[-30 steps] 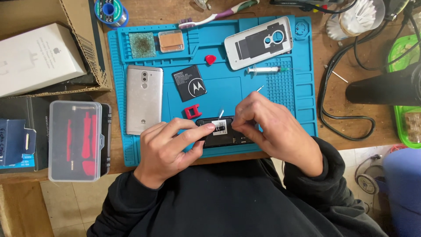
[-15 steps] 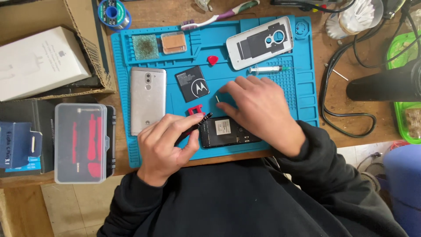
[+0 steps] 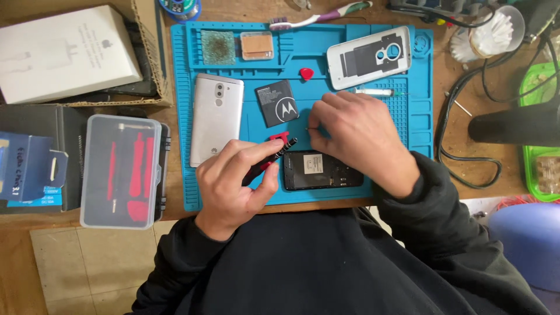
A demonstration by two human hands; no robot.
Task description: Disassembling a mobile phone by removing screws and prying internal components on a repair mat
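Already stripped of its white back cover (image 3: 368, 57) and battery (image 3: 278, 103), the black phone (image 3: 322, 171) lies on the blue mat (image 3: 417, 125); left hand (image 3: 236, 181) grips a screwdriver (image 3: 269, 160), right hand (image 3: 359, 137) pinches something tiny, perhaps a screw.

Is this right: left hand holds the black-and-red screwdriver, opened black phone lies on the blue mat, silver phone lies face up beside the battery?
Not quite. The head view shows the silver phone lying face down, its back camera up. The rest holds: left hand, screwdriver, black phone, blue mat, battery.
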